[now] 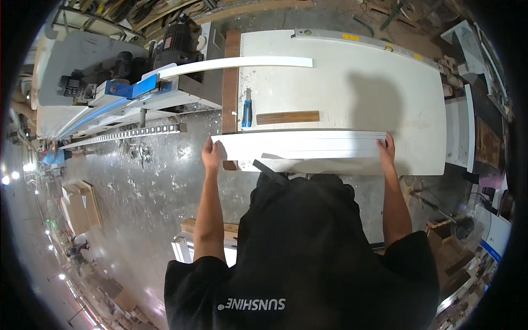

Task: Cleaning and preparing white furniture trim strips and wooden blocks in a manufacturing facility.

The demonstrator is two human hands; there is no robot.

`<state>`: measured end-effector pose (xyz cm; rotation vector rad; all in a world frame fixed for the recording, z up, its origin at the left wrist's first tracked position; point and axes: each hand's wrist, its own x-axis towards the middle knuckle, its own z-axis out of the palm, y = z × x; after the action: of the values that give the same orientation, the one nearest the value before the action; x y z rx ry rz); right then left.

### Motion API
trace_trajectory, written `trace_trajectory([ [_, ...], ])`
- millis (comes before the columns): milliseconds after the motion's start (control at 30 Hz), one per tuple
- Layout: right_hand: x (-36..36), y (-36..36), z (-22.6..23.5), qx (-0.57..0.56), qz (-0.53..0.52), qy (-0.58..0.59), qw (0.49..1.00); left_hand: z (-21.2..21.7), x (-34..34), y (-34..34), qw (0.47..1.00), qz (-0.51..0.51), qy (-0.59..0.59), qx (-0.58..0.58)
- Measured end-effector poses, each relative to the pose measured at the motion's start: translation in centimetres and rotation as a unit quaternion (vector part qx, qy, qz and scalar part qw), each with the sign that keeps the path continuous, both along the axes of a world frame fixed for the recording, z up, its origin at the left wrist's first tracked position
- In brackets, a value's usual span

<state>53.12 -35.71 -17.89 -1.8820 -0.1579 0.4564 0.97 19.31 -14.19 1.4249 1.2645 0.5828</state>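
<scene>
Hands grip a stack of long white boards (pixel 302 144) by its two short ends: the left hand (pixel 211 156) wraps the left end, fingers curled over the edge, and the right hand (pixel 387 149) clasps the right end the same way, fingers pressed on top. Between the two grips the boards lie flat along the near edge of a white table (pixel 385 88), their left end jutting just past the table's side. Just beyond the boards, nearer the left grip, lie a blue-handled knife (pixel 247 113) and a short brown wood strip (pixel 287 117). Further out from the left grip, another long white strip (pixel 236 64) bridges from the table onto a grey machine (pixel 137 82) with a blue part. A dark brown plank (pixel 230 77) runs along the table's left edge, reaching toward the left hand.
</scene>
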Motion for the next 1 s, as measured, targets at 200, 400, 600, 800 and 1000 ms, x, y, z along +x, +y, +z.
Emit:
trace_trajectory([
  [200, -3.6, 2.1, 1.2, -0.207, -0.053, -0.31, 0.926, 1.9, 2.7, -1.6, 0.974, 0.02, 0.141, 0.177],
  [400, -10.9, 3.7, 2.6, -0.173, -0.008, -0.321, 0.931, 4.0, 8.3, -0.2, 0.893, -0.079, 0.211, 0.389],
  [600, -16.3, 2.3, 4.9, -0.204, -0.024, -0.308, 0.929, 6.6, 21.1, 3.3, 0.829, -0.265, 0.179, 0.459],
  [800, -21.5, -2.0, 7.5, -0.239, -0.105, -0.234, 0.936, 8.7, 36.6, 7.1, 0.672, -0.431, 0.322, 0.509],
  [1000, -26.6, -2.9, 8.4, -0.196, -0.205, -0.153, 0.947, 5.5, 43.2, 10.5, 0.606, -0.533, 0.375, 0.456],
])
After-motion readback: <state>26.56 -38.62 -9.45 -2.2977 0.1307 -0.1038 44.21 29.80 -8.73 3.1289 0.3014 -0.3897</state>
